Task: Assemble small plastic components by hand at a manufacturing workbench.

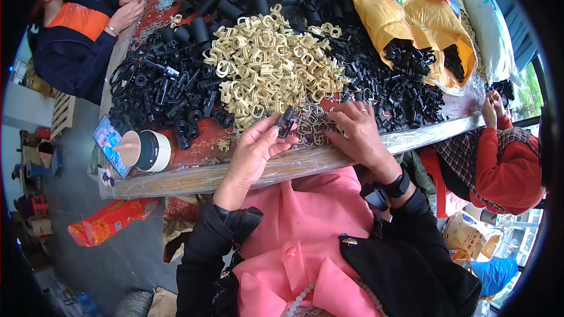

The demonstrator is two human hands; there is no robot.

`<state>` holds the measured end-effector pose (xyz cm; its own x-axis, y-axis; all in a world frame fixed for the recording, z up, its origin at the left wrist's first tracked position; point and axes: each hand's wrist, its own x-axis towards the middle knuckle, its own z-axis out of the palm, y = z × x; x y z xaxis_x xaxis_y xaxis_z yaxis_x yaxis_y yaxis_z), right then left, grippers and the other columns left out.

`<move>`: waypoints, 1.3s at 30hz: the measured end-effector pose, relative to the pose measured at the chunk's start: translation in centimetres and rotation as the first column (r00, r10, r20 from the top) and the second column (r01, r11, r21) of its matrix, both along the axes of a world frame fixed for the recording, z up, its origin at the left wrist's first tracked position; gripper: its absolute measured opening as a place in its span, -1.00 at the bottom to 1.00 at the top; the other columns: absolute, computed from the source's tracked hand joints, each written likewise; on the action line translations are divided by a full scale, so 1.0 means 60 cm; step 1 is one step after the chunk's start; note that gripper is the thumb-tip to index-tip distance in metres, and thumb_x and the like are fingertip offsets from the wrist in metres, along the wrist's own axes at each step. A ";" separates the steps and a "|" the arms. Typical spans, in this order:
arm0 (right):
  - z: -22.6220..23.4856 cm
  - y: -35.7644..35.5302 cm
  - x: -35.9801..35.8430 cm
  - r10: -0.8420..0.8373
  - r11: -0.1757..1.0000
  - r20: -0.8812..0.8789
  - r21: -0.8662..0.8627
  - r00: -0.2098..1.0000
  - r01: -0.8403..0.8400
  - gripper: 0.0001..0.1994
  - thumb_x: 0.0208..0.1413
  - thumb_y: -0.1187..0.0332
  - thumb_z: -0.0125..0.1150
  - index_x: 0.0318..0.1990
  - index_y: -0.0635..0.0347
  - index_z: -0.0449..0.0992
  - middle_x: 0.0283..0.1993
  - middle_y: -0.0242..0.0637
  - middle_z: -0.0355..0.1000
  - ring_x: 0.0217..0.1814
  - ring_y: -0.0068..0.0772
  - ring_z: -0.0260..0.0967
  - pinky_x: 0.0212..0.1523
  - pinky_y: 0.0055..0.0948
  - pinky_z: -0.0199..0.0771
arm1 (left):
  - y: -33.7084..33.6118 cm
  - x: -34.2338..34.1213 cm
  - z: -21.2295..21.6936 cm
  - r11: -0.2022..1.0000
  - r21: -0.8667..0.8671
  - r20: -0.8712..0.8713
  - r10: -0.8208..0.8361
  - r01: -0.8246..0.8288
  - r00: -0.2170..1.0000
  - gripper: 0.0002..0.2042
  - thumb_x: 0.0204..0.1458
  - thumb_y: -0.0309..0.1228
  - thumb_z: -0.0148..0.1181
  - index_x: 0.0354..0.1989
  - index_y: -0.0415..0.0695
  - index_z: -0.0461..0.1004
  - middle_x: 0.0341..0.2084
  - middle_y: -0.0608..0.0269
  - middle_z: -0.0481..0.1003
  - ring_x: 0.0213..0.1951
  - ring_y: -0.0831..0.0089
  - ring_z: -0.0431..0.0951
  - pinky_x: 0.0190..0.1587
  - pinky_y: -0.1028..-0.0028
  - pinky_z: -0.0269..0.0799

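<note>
Two hands are working: the left hand (pixel 254 148) is pinching a black plastic part (pixel 286 121) upright, while the right hand (pixel 353 131) is lying palm-down, fingers curled on metal clips (pixel 310 123).

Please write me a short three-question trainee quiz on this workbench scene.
1. True or false: the left hand holds a small black part.
2. What does the right hand rest on? A) a phone B) small metal clips C) a yellow sack
3. Fill in: the big heap in the middle of the table is made of ______-coloured pieces.

Key: 1 true; 2 B; 3 beige.
</note>
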<state>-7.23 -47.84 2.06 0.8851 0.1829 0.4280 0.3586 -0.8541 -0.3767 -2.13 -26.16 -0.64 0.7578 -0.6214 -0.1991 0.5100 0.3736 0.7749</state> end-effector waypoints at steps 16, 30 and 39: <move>-0.043 -0.025 0.007 -0.073 0.953 -0.109 0.284 0.991 0.101 -0.87 -0.14 0.45 0.15 -0.40 0.20 0.37 -0.53 -0.32 0.32 -0.56 -0.34 0.31 -0.52 -0.50 0.29 | -0.042 -0.018 -0.004 0.992 -0.123 -0.035 0.035 -0.039 0.999 -0.66 -0.02 -0.45 0.01 -0.04 -0.24 0.20 -0.19 0.05 0.36 -0.21 0.35 0.43 -0.13 0.45 0.35; -0.037 0.025 0.009 0.359 0.314 -0.334 0.923 0.871 0.225 -0.93 -0.01 0.47 0.07 -0.42 0.29 0.36 -0.51 -0.42 0.36 -0.54 -0.67 0.33 -0.51 -0.73 0.33 | -0.041 -0.022 -0.011 0.986 -0.166 0.048 0.004 0.004 0.999 -0.64 -0.08 -0.51 0.07 -0.05 -0.20 0.25 -0.15 0.21 0.35 -0.09 0.48 0.32 -0.02 0.48 0.18; -0.030 0.036 0.008 0.421 0.345 -0.389 0.904 0.819 0.253 -0.91 -0.01 0.44 0.08 -0.42 0.28 0.37 -0.53 -0.42 0.33 -0.56 -0.66 0.30 -0.50 -0.73 0.28 | -0.039 -0.023 -0.015 0.986 -0.165 0.069 0.041 -0.029 0.997 -0.57 -0.10 -0.45 0.11 -0.02 -0.26 0.18 -0.17 0.10 0.36 -0.09 0.34 0.37 0.03 0.33 0.19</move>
<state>-6.76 -45.67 0.24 0.9917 0.0762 -0.1037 -0.1156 0.1722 -0.9783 -3.53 -28.50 -1.51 0.7881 -0.6142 -0.0414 0.4400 0.5150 0.7357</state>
